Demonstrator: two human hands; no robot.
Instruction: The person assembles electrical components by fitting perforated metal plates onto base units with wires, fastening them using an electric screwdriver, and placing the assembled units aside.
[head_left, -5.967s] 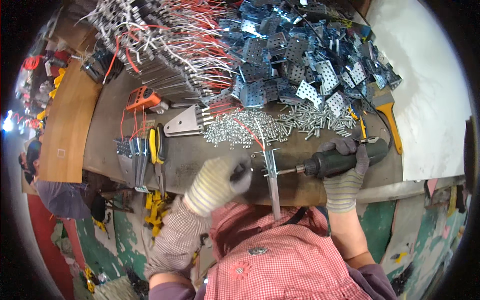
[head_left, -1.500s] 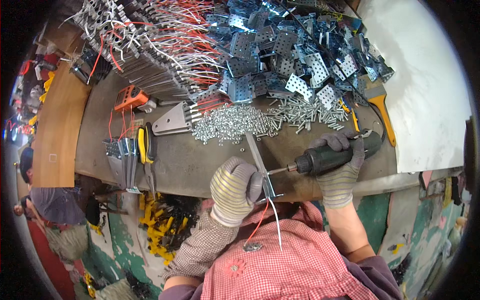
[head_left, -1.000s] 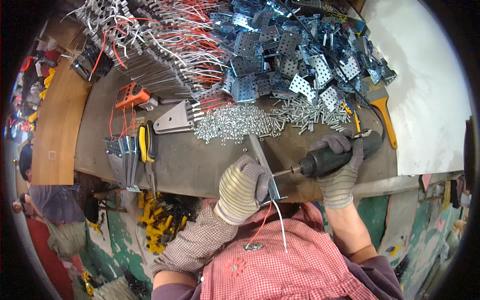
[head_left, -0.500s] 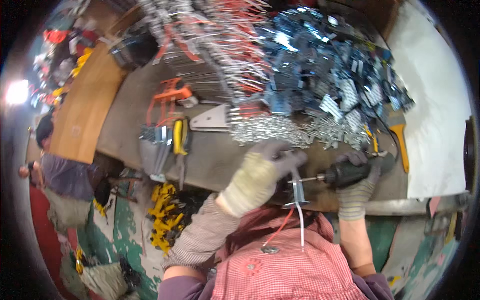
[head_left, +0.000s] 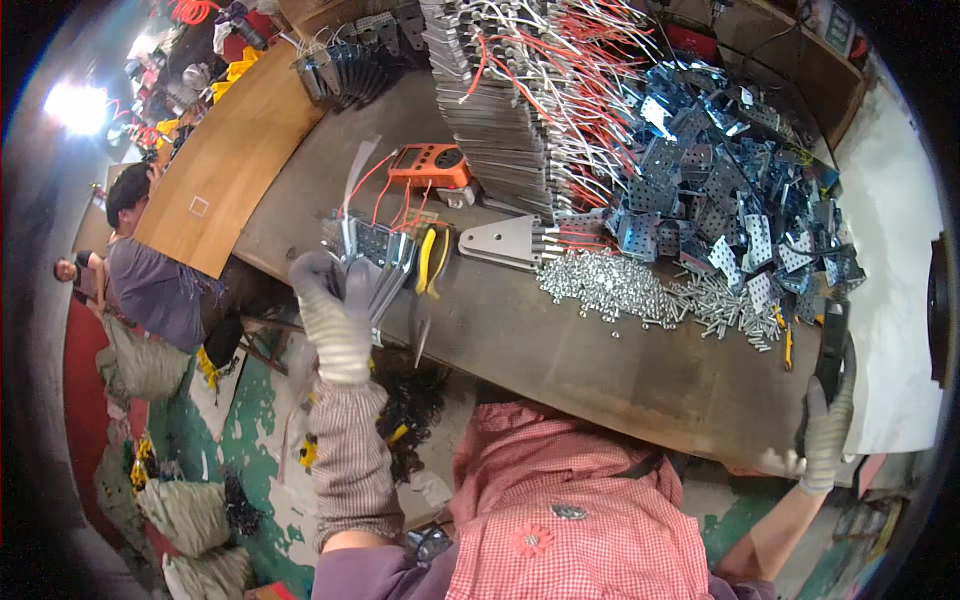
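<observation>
Brackets (head_left: 392, 277): a small group, side by side, left of centre in the frame, on the table (head_left: 560, 370). Long axis ran from upper right to lower left; holed ends lay uppermost, narrow strips toward the lower edge of the frame. Bearing from the grip: right of the left hand (head_left: 335, 315) and slightly above it. That hand was the nearer; the right hand (head_left: 828, 430) was well apart, at the far right of the frame.

Left hand: gloved, fingers pointing up, thumb on the brackets' side, forearm nearly upright from the lower edge. Fingertips were blurred; whether they gripped a bracket could not be told. A pale, blurred strip (head_left: 361, 172) stood above them.

Right hand: gloved, wrapped around a dark drill (head_left: 832, 345), which stood nearly upright in the frame; forearm slanted up and rightward.

Adjacent: pliers (head_left: 426, 262), yellow-handled, just right of the brackets; orange meter (head_left: 430, 165), above them.
</observation>
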